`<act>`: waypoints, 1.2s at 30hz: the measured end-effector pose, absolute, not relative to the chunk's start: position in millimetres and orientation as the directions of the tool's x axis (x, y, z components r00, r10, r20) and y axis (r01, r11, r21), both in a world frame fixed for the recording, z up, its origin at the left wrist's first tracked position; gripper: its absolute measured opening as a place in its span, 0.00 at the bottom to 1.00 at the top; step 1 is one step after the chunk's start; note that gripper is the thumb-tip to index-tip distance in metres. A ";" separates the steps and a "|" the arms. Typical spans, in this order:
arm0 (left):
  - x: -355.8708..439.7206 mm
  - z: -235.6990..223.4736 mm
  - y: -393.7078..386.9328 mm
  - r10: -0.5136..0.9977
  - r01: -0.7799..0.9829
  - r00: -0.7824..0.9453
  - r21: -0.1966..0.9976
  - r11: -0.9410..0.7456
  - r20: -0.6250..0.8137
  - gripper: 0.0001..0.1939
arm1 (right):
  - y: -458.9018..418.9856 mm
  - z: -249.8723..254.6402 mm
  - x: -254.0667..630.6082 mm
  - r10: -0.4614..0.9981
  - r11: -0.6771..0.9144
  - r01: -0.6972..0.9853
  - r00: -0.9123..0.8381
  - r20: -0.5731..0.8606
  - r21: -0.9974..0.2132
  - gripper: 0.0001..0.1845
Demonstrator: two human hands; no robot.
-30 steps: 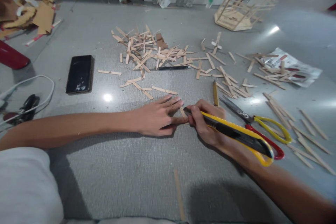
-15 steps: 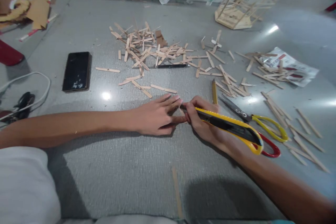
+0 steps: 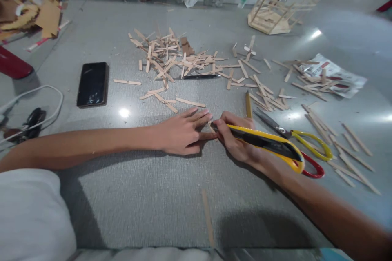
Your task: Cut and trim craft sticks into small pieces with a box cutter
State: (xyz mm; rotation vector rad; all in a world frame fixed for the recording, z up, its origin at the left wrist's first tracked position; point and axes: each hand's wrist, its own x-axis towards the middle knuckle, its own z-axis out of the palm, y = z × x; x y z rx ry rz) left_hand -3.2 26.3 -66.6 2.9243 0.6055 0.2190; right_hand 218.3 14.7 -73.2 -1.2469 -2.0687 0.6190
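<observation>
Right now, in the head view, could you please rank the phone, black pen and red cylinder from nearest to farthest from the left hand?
1. Black pen, beyond the left hand.
2. Phone, to the hand's left.
3. Red cylinder, at the left edge.

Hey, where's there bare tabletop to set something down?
Below the left forearm, between the white sleeve and the tan strip; also beyond the phone, between the cardboard and the stick pile, barring specks. Crowded: that pile, plus rightward around the cutter, scissors and loose sticks.
</observation>
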 end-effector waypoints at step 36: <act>-16.0 -62.7 54.1 0.530 0.427 0.847 0.539 -0.726 0.043 0.37 | 8.7 -60.8 214.8 0.816 0.541 0.484 -0.500 0.291 -0.688 0.14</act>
